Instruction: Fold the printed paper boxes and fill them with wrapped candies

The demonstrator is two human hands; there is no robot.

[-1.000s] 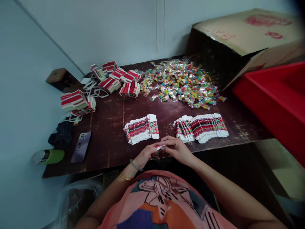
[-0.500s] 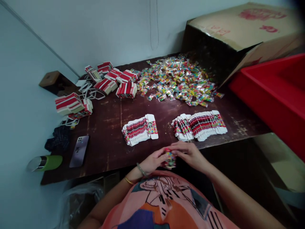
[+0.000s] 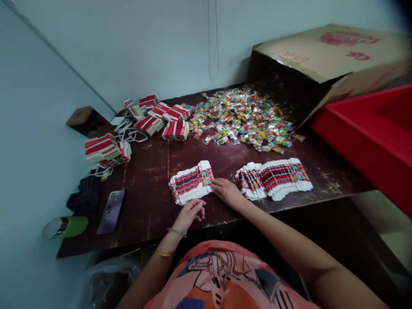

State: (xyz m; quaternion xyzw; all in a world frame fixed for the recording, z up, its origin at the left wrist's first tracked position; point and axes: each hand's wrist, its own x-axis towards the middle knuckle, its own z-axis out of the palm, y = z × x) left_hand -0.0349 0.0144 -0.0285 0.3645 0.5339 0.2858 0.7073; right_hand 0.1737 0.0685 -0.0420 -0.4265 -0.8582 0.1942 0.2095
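Misgrip is, in my judgement, the main danger. From my distant seat I see the right hand (image 3: pixel 228 193) with fingers nearly straight and close together, fingertips at the end carton (image 3: pixel 207 177) of the left fanned row of flat cartons (image 3: pixel 187 184); whether they pinch it, I cannot tell. Because these cartons overlap tightly, fingers could catch two together. The left hand (image 3: pixel 190 213) is loosely curled, and I see nothing in it; it is so near the row's front side that a careless push could set the cartons askew. The other fanned row (image 3: pixel 278 178) on the counter (image 3: pixel 144 171) is near the right hand, so a wide swing could disturb it. Compared with half a second ago, the hands are apart: then they held a printed carton together before the body, and now I cannot see it in either.
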